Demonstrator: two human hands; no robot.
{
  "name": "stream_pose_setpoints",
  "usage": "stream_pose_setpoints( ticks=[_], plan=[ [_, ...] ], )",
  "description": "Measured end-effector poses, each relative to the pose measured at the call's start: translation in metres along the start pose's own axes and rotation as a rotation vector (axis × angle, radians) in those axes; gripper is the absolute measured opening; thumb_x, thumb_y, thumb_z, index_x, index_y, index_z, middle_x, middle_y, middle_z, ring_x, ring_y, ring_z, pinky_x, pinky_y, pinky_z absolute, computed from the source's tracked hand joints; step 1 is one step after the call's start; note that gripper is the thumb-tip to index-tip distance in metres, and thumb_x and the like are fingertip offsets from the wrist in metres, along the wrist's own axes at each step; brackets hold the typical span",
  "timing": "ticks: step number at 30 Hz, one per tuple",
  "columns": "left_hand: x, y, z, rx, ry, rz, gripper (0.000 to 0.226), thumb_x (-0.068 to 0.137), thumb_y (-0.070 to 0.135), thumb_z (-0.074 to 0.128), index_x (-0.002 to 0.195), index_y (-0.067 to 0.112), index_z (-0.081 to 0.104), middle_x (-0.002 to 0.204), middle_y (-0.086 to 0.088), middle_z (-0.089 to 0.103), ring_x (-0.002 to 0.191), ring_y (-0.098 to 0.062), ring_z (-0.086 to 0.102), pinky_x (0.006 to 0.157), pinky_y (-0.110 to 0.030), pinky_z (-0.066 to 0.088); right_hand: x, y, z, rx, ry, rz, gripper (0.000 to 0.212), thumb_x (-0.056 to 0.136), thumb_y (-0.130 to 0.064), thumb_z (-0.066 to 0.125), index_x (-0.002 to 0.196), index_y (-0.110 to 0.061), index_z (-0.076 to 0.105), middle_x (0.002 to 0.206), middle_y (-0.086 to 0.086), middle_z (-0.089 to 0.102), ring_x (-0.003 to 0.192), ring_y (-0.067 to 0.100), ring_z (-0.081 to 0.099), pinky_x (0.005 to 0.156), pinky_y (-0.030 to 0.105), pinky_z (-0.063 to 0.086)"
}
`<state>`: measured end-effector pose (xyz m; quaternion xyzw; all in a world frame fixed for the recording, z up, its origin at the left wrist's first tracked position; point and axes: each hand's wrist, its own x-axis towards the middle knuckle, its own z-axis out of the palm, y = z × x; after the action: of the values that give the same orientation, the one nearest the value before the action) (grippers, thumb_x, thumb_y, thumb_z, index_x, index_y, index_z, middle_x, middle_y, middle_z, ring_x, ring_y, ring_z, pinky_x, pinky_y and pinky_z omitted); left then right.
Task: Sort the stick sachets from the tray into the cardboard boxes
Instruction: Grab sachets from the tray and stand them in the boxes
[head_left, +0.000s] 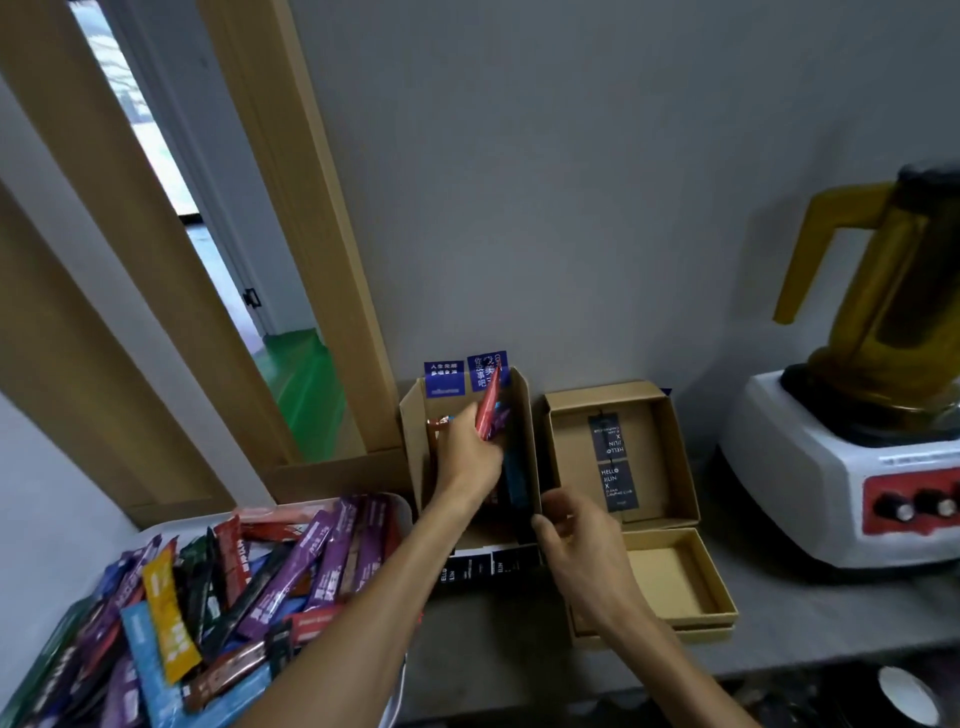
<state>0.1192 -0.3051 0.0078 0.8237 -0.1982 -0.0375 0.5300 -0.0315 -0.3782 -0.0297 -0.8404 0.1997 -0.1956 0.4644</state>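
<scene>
Dozens of stick sachets (218, 597), in mixed colours, lie heaped in a white tray (402, 506) at the near left corner of the surface (779, 623). Item in hand: a red sachet (488, 410), with what looks like a purple one behind it, pinched at its lower end between thumb and fingers of the left hand (467, 457). It is held upright over the left cardboard box (524, 415), which stands at the far edge against the wall, with blue sachets (515, 480) lined along its right wall. Right hand (576, 545): fingers curled round the near right corner of that box, apparently steadying it. Right cardboard box (680, 467): just beside, open, showing a dark printed card and no sachets. A blender (857, 452) stands towards the right edge. Handling, by judgement: each sachet is light and narrow with a loose filling, so it bends along its length, and its glossy film may slip. It is best taken with a firm pinch near one sealed end and slid in endwise. Box walls look like thin card, likely to shift unless braced.
</scene>
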Motion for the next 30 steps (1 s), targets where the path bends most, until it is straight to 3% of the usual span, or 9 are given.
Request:
stream_pose_setpoints(
  ticks=[3, 8, 14, 18, 20, 22, 24, 26, 30],
  plan=[
    [-0.005, -0.011, 0.007, -0.055, -0.015, 0.013, 0.042, 0.092, 0.003, 0.062, 0.130, 0.020, 0.058, 0.115, 0.005, 0.066, 0.110, -0.011, 0.062, 0.073, -0.015, 0.051, 0.002, 0.001, 0.001, -0.026, 0.006, -0.027, 0.015, 0.097, -0.025, 0.062, 0.106, -0.036, 0.060, 0.097, -0.010, 0.065, 0.091, 0.003, 0.063, 0.078, 0.025, 0.057],
    [-0.019, -0.024, 0.006, -0.198, 0.168, -0.019, 0.023, 0.094, 0.014, 0.064, 0.116, 0.019, 0.063, 0.098, 0.002, 0.070, 0.087, -0.006, 0.068, 0.064, -0.014, 0.053, 0.001, 0.000, -0.003, -0.027, 0.004, -0.051, 0.014, 0.097, -0.023, 0.062, 0.108, -0.032, 0.062, 0.097, -0.013, 0.065, 0.089, 0.000, 0.063, 0.075, 0.019, 0.056],
    [-0.015, -0.027, 0.006, -0.183, -0.029, -0.038, 0.030, 0.094, 0.013, 0.064, 0.124, 0.015, 0.062, 0.109, 0.004, 0.070, 0.105, -0.013, 0.067, 0.078, -0.020, 0.054, 0.001, -0.003, -0.002, -0.039, -0.014, -0.018, 0.014, 0.097, -0.024, 0.062, 0.110, -0.030, 0.062, 0.099, -0.011, 0.065, 0.092, 0.004, 0.064, 0.079, 0.026, 0.059],
    [-0.037, 0.003, -0.016, -0.442, 0.017, -0.087, 0.023, 0.096, 0.017, 0.062, 0.116, 0.004, 0.062, 0.092, -0.007, 0.076, 0.087, -0.021, 0.075, 0.076, -0.031, 0.060, -0.016, -0.016, -0.009, -0.006, 0.110, 0.005, 0.017, 0.094, -0.026, 0.064, 0.108, -0.033, 0.058, 0.100, -0.014, 0.061, 0.091, -0.001, 0.062, 0.075, 0.022, 0.057],
    [-0.057, 0.021, -0.040, -0.648, -0.045, -0.078, 0.025, 0.099, 0.018, 0.057, 0.116, 0.001, 0.061, 0.098, -0.013, 0.076, 0.095, -0.026, 0.074, 0.086, -0.036, 0.058, -0.029, -0.034, -0.012, -0.025, 0.204, -0.098, 0.013, 0.092, -0.026, 0.066, 0.102, -0.032, 0.059, 0.096, -0.014, 0.060, 0.090, -0.004, 0.059, 0.074, 0.016, 0.052],
    [-0.074, 0.035, -0.065, -0.816, -0.124, -0.072, 0.024, 0.101, 0.017, 0.053, 0.115, 0.000, 0.061, 0.106, -0.017, 0.074, 0.105, -0.030, 0.071, 0.095, -0.038, 0.054, -0.041, -0.062, -0.010, 0.050, 0.090, -0.128, 0.018, 0.090, -0.034, 0.067, 0.107, -0.033, 0.060, 0.098, -0.015, 0.061, 0.096, -0.008, 0.057, 0.077, 0.011, 0.050],
    [-0.087, 0.044, -0.088, -0.923, -0.185, -0.068, 0.022, 0.102, 0.014, 0.049, 0.114, 0.000, 0.059, 0.113, -0.019, 0.072, 0.110, -0.031, 0.069, 0.099, -0.040, 0.052, -0.048, -0.086, -0.003, 0.183, -0.105, -0.049, 0.026, 0.089, -0.040, 0.067, 0.113, -0.035, 0.061, 0.102, -0.015, 0.066, 0.098, -0.007, 0.061, 0.082, 0.017, 0.054],
    [-0.094, 0.049, -0.106, -0.998, -0.206, -0.071, 0.025, 0.102, 0.014, 0.047, 0.119, -0.001, 0.056, 0.117, -0.020, 0.070, 0.113, -0.032, 0.067, 0.099, -0.041, 0.053, -0.049, -0.102, 0.005, 0.277, -0.201, -0.033, 0.019, 0.090, -0.035, 0.069, 0.109, -0.033, 0.065, 0.099, -0.014, 0.070, 0.093, 0.000, 0.066, 0.080, 0.023, 0.057],
    [-0.094, 0.047, -0.133, -0.987, -0.061, -0.086, 0.029, 0.099, 0.018, 0.052, 0.119, -0.002, 0.058, 0.114, -0.021, 0.071, 0.108, -0.031, 0.070, 0.091, -0.039, 0.058, -0.053, -0.120, 0.018, 0.452, -0.264, -0.006, 0.007, 0.092, -0.021, 0.068, 0.098, -0.018, 0.069, 0.091, -0.001, 0.072, 0.081, 0.007, 0.069, 0.067, 0.017, 0.053]
  ],
)
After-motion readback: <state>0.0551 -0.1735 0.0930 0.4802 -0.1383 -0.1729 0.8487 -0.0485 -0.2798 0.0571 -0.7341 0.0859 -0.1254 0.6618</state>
